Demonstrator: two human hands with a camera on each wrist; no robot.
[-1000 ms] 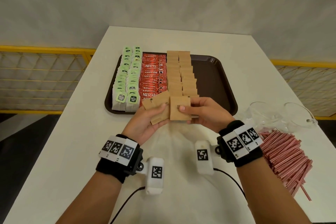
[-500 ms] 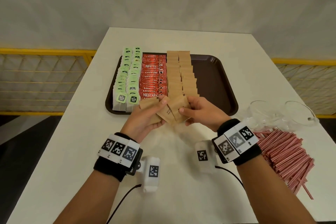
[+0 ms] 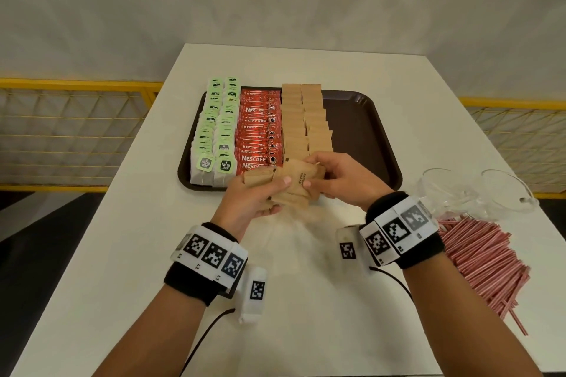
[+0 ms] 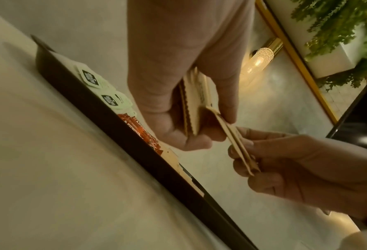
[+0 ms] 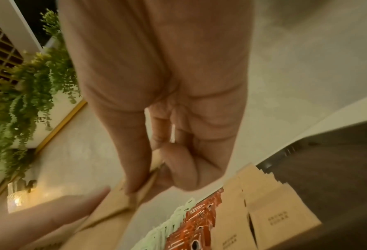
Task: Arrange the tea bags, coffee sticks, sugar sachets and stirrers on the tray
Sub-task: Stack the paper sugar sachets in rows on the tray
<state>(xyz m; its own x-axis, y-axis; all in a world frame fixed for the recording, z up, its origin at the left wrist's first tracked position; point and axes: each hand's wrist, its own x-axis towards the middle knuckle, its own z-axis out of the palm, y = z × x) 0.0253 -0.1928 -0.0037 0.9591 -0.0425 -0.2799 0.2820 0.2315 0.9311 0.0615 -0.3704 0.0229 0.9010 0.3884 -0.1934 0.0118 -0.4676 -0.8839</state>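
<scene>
Two hands, one bundle of sugar sachets, held over the tray's near rim.

Left hand [image 3: 249,199] grips a stack of brown sugar sachets [image 3: 294,184], thumb curled on top, fingers beneath. Right hand [image 3: 340,177] pinches a few sachets at the stack's right end between thumb and fingers [image 4: 240,152]. Both wrists hover above the table [image 3: 306,300], just short of the tray [image 3: 361,138]. Tray rows, left to right: tea bags [image 3: 217,128], coffee sticks [image 3: 258,131], two sugar columns [image 3: 306,119]; the right third is bare. Stirrers [image 3: 484,260] lie heaped on the table right of the right wrist, near a clear plastic bag [image 3: 477,190].
</scene>
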